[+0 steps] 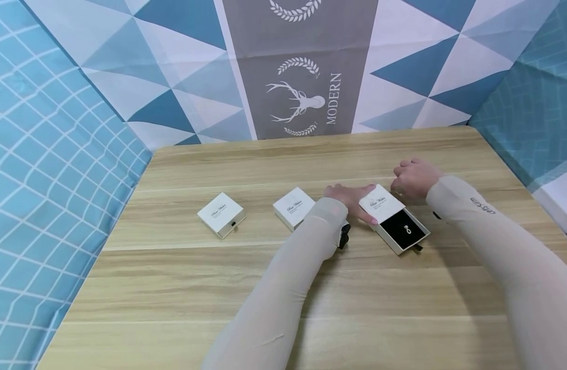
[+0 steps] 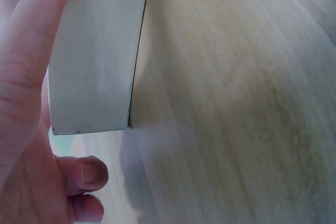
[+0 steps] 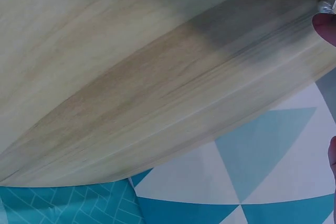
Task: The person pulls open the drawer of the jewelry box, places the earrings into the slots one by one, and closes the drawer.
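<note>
On the right of the table, a white slide-out jewelry box point(image 1: 382, 202) has its drawer pulled partway toward me. Its black cushion point(image 1: 396, 229) carries a small silvery piece of jewelry point(image 1: 407, 229). My left hand point(image 1: 350, 198) grips the box's outer sleeve, thumb at the near side and a finger at the far side; the left wrist view shows the box's plain side wall point(image 2: 97, 56) close up. Behind the box is my right hand point(image 1: 415, 179), fingers curled. At its fingertip point(image 3: 326, 27) in the right wrist view is a small shiny piece point(image 3: 325, 7), mostly cut off by the frame.
Two similar white boxes stand to the left, a closed one point(image 1: 220, 213) farthest left and another point(image 1: 294, 204) partly covered by my left forearm. A black ribbon tab point(image 1: 417, 247) sticks out of the opened drawer. Patterned cloth point(image 1: 306, 67) hangs behind the wooden table point(image 1: 172, 288).
</note>
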Demonstrator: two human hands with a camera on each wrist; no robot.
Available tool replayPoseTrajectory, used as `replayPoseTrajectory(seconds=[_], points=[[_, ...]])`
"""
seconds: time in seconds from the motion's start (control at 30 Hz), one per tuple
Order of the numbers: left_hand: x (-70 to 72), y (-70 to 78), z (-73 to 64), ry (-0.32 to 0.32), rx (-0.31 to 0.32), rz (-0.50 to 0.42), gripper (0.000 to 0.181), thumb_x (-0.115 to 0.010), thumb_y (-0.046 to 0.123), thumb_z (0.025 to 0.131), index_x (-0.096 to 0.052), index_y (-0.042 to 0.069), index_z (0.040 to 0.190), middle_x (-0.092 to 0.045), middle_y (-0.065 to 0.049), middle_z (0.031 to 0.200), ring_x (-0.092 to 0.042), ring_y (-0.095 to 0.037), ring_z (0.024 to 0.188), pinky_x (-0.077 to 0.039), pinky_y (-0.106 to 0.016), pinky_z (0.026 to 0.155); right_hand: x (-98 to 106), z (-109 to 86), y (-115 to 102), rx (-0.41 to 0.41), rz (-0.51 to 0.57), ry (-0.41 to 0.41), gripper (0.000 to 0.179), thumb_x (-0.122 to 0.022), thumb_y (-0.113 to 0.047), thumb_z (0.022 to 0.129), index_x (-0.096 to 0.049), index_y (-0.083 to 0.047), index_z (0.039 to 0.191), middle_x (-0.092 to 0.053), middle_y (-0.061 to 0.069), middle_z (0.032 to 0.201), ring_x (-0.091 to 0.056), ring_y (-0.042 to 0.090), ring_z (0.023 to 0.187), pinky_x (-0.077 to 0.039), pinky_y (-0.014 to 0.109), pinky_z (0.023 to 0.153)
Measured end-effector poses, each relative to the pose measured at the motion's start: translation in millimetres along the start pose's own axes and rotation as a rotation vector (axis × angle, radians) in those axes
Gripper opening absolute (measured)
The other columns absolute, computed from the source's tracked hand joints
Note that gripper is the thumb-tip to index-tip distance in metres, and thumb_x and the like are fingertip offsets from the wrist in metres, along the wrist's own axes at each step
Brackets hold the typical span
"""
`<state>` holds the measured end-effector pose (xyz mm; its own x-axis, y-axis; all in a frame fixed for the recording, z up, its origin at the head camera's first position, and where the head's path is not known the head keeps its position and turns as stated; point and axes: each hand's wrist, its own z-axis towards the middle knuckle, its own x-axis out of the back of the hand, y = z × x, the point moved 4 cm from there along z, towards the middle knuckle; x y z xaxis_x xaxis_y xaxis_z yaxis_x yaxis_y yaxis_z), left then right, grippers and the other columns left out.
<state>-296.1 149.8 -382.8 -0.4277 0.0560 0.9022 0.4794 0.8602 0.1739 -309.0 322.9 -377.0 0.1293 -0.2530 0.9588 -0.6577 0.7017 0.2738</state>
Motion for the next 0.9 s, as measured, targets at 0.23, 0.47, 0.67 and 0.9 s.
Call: replayPoseTrajectory(seconds=[0.23,0.47,0.67,0.9], points=[[-0.3,1.2,1.0,0.005,-0.013,0.008,0.101,-0.064,0.074,0.070,-0.013,0.045,0.152,-0.037,0.019,0.148,-0.045,-0.019,0.104,-0.032,-0.032,0.088,-7.1,-1.0,2.9,-0.020,0.003,-0.017,0.013,-0.078,-0.017,0.075,-0.077,-0.022,0.087,-0.055,-0.004,0.073,-0.045,0.018,0.069,-0.041,0.037,0.062],[-1.1,1.0,2.0,0.001,-0.007,-0.007,0.102,-0.065,0.074,0.069,-0.013,0.045,0.152,-0.039,0.018,0.148,-0.044,-0.019,0.105,-0.031,-0.032,0.088,-7.9,0.1,2.6,-0.022,0.017,-0.028,0.013,-0.077,-0.015,0.076,-0.078,-0.022,0.086,-0.057,-0.005,0.072,-0.046,0.018,0.070,-0.042,0.038,0.064],[-1.3,0.9,2.8,0.002,-0.005,-0.010,0.101,-0.066,0.074,0.069,-0.014,0.045,0.151,-0.039,0.018,0.148,-0.043,-0.019,0.108,-0.030,-0.032,0.090,-8.9,0.5,3.3,-0.012,0.015,-0.017,0.014,-0.077,-0.013,0.073,-0.078,-0.021,0.085,-0.057,-0.005,0.071,-0.045,0.018,0.070,-0.042,0.039,0.064],[-1.5,0.4,4.2,0.005,0.000,-0.006,0.102,-0.066,0.073,0.069,-0.014,0.045,0.151,-0.041,0.017,0.147,-0.043,-0.020,0.110,-0.030,-0.032,0.092,-9.8,2.3,4.1,-0.005,0.025,-0.027,0.015,-0.076,-0.012,0.071,-0.077,-0.021,0.083,-0.057,-0.006,0.070,-0.045,0.018,0.070,-0.041,0.039,0.064]])
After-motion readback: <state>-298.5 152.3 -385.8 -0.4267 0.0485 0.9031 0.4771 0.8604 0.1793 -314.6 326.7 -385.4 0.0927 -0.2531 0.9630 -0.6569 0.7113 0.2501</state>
